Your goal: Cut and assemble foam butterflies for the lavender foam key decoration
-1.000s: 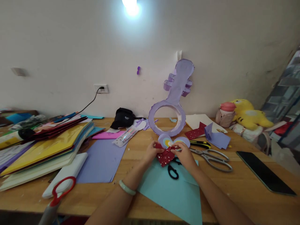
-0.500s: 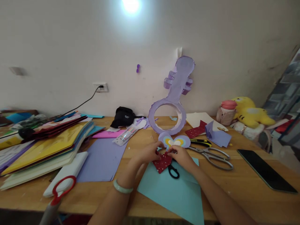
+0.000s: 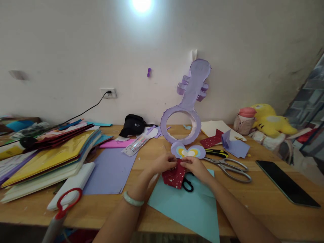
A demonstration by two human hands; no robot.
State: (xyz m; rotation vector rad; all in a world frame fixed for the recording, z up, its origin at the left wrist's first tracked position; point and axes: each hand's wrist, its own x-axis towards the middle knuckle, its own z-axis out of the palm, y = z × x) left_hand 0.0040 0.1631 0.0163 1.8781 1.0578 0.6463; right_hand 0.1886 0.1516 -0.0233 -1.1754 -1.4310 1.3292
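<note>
My left hand (image 3: 165, 163) and my right hand (image 3: 194, 167) pinch the top of a piece of dark red star-patterned paper (image 3: 173, 178), one at each side. Part of the paper is hidden behind my fingers. Under it lies a light blue sheet (image 3: 187, 209), with black-handled scissors (image 3: 187, 185) on top, their blades mostly covered. Just beyond my fingertips rests a layered paper heart shape (image 3: 188, 152) in lilac, blue, yellow and white. A pale green bangle circles my left wrist.
Large metal scissors (image 3: 231, 168), a yellow-black cutter (image 3: 216, 153) and a phone (image 3: 286, 182) lie to the right. Behind, a lilac banjo-shaped paper model (image 3: 164, 127) leans on the wall. Purple sheets (image 3: 108, 173) and a pile of coloured paper (image 3: 55, 152) are on the left.
The red paper has turned between my hands, its lower edge now broader instead of coming to a point. Both hands stay in nearly the same place.
</note>
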